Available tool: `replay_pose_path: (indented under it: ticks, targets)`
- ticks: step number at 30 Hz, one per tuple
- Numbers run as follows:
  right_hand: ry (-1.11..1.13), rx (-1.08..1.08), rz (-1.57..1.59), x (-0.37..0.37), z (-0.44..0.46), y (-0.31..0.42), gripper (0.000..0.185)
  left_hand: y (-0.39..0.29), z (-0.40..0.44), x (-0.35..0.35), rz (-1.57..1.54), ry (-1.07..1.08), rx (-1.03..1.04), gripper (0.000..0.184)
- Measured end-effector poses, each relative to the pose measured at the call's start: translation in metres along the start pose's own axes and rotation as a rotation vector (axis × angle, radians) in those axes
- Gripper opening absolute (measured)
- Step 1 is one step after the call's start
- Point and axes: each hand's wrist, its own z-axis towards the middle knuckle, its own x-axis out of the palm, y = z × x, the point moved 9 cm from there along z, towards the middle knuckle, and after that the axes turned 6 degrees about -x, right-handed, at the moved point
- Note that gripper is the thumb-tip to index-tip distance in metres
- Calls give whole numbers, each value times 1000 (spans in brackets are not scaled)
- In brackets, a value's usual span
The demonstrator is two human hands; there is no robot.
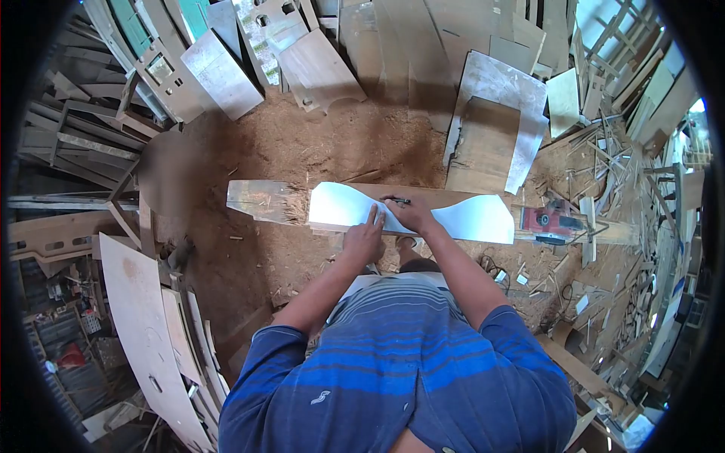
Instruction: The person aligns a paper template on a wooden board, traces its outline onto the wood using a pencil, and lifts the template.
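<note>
A white curved template (pixel 476 217), wide at both ends and narrow in the middle, lies along a wooden board (pixel 370 190) on the bench. My left hand (pixel 364 240) rests at the template's narrow part, fingers stretched out and pressing on its near side. Just right of it, my right hand (pixel 414 217) is closed around a dark pen (pixel 400 200), held close to the template's far edge. Its tip is too small to make out.
A red power planer (pixel 555 219) sits on the bench's right end. The bench's worn left end (pixel 260 200) shows beside the template. Wood sheets (pixel 321 64) lean along the back; sawdust covers the floor, with scrap strips (pixel 604 155) at right and panels (pixel 140 325) at left.
</note>
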Motion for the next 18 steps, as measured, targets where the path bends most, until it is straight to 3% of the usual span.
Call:
replay_pose_path:
  ticks: [9,18]
  targets:
    - [43,-117,-18,8,3,-1,26,-2,0,0,-5,38,-45,80]
    - [30,-95,-53,-6,-10,-1,25,-9,6,5,-9,-12,-5,82]
